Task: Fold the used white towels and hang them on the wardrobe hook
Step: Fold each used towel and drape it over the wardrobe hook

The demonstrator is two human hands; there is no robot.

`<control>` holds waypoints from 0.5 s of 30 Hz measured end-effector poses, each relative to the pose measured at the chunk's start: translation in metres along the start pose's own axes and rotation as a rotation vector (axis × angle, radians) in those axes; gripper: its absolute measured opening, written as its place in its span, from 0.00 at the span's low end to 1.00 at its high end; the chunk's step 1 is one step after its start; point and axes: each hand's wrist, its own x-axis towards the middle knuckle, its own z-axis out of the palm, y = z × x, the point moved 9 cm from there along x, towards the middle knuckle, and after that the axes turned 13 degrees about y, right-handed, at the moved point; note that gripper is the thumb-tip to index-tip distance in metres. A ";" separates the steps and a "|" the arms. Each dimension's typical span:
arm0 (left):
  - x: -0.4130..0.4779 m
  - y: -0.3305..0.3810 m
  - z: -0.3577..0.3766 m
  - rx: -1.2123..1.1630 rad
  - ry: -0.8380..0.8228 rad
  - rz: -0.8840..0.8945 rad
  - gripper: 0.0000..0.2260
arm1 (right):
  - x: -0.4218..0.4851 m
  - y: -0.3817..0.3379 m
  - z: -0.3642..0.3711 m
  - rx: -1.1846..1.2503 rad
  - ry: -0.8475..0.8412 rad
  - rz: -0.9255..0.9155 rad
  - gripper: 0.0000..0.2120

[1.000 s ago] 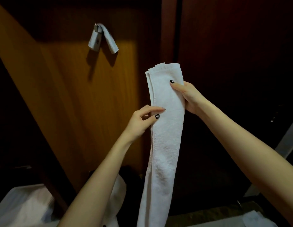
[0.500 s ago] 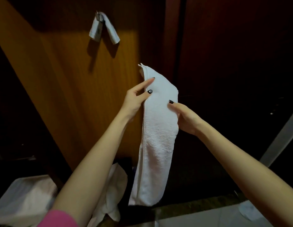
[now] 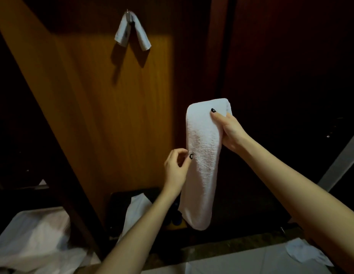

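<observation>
Nearest the camera, two bare forearms reach up and forward from the lower edge of the view, with pale crumpled cloth (image 3: 33, 240) heaped at the bottom left and another white scrap (image 3: 304, 252) lying on a light surface at the bottom right. Between the arms, a little farther out, the folded white towel (image 3: 202, 159) hangs as a long narrow strip, doubled over at the top and rounded at its lower end. At the top of the strip the right hand (image 3: 229, 129) is closed on the towel, thumb pressed across the front face and the fingers wrapped behind its right edge. Lower down, the left hand (image 3: 176, 169) pinches the towel's left edge about midway along, thumb on the front and curled fingers at the side. Beneath the towel a dark bin (image 3: 120, 210) with a white liner sits on the floor against the wardrobe; what lies inside it is too dim to make out. Beyond the hands stands the wooden wardrobe door (image 3: 105, 115), lit orange-brown, with darker panels to its right. High on that door a small metal hook (image 3: 129, 15) already carries another folded white cloth (image 3: 132, 32), draped over it with both ends hanging down, well apart from the towel in hand.
</observation>
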 end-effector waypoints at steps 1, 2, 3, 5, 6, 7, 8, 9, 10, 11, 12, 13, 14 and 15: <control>-0.004 -0.012 0.002 -0.020 -0.025 -0.068 0.07 | -0.001 0.002 0.001 -0.001 0.002 0.006 0.19; -0.006 -0.020 0.003 -0.031 -0.047 -0.123 0.08 | -0.002 0.003 0.001 -0.008 0.006 0.009 0.19; -0.006 -0.025 0.004 -0.023 -0.064 -0.146 0.09 | -0.002 0.005 0.001 -0.021 0.011 0.011 0.18; -0.005 -0.031 0.005 0.041 -0.115 -0.129 0.07 | -0.003 0.006 0.002 -0.045 0.019 0.006 0.17; -0.006 -0.032 0.005 0.061 -0.136 -0.117 0.06 | -0.003 0.006 0.002 -0.046 0.019 0.000 0.17; -0.008 -0.032 0.002 0.063 -0.137 -0.112 0.07 | -0.004 0.006 0.002 -0.043 0.020 -0.005 0.17; -0.009 -0.031 -0.002 0.046 -0.111 -0.112 0.07 | -0.005 0.006 0.003 -0.040 0.024 -0.008 0.17; -0.010 -0.030 -0.008 0.012 -0.073 -0.113 0.08 | -0.005 0.005 0.004 -0.039 0.025 -0.014 0.17; -0.011 -0.029 -0.013 -0.016 -0.044 -0.103 0.08 | -0.006 0.004 0.005 -0.037 0.025 -0.021 0.17; -0.013 -0.027 -0.016 -0.021 -0.038 -0.072 0.08 | -0.006 0.003 0.006 -0.031 0.025 -0.025 0.17; -0.015 -0.026 -0.016 -0.009 -0.055 -0.049 0.09 | -0.006 0.001 0.007 -0.019 0.026 -0.026 0.17; -0.017 -0.026 -0.016 0.006 -0.082 -0.055 0.11 | -0.006 0.000 0.007 -0.005 0.023 -0.024 0.17; -0.018 -0.028 -0.016 0.016 -0.096 -0.087 0.15 | -0.006 -0.001 0.009 0.009 0.018 -0.019 0.17; -0.017 -0.030 -0.018 0.029 -0.097 -0.124 0.18 | -0.007 -0.002 0.010 0.024 0.011 -0.011 0.16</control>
